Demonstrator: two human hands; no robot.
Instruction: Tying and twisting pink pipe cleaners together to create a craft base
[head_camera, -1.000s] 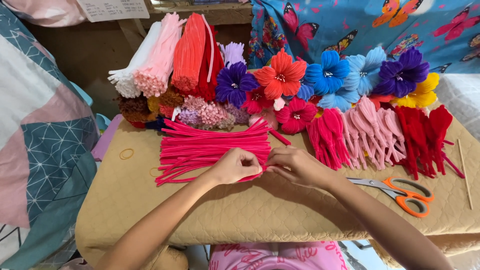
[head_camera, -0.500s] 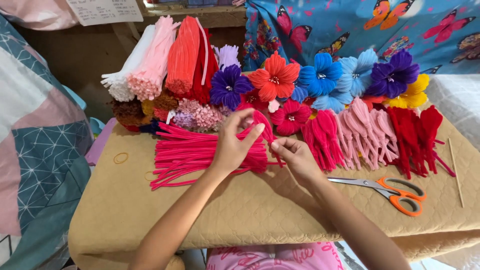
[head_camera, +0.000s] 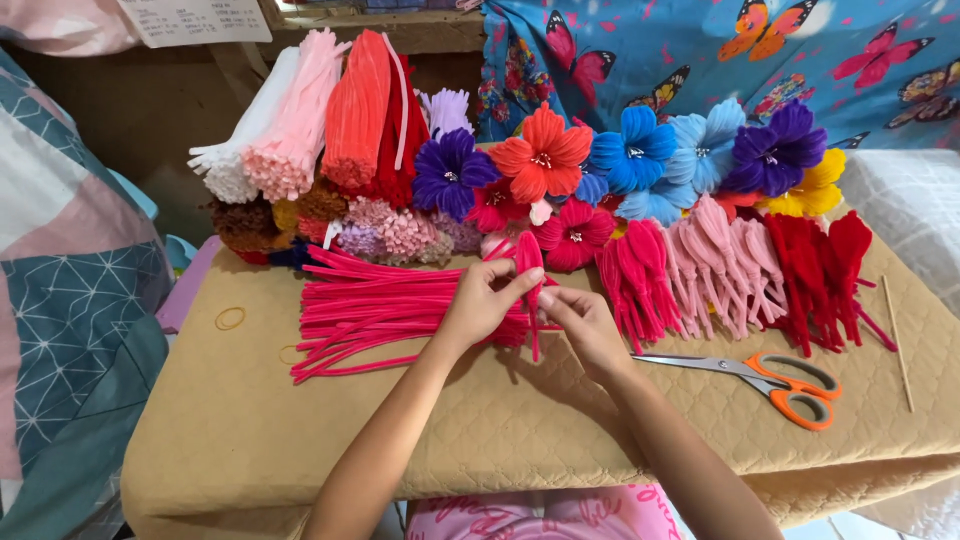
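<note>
My left hand (head_camera: 482, 302) and my right hand (head_camera: 580, 318) meet over the tan quilted table (head_camera: 520, 430). Together they pinch a hot-pink pipe cleaner (head_camera: 528, 262) bent into an upright loop, its ends hanging down between my fingers. Under and to the left of my left hand lies a loose pile of straight hot-pink pipe cleaners (head_camera: 375, 305). Just right of my hands lie rows of folded petal loops in hot pink (head_camera: 635, 280), pale pink (head_camera: 725, 260) and red (head_camera: 825, 265).
Orange-handled scissors (head_camera: 770, 380) lie right of my right hand, a thin wooden stick (head_camera: 897, 340) near the right edge. Finished flowers (head_camera: 640, 160) and standing bundles of pipe cleaners (head_camera: 320, 120) line the back. Two rubber bands (head_camera: 230, 318) lie at the left.
My hands lifted one pipe cleaner off the pile and bent it into an upright loop; both hands have drawn together around it.
</note>
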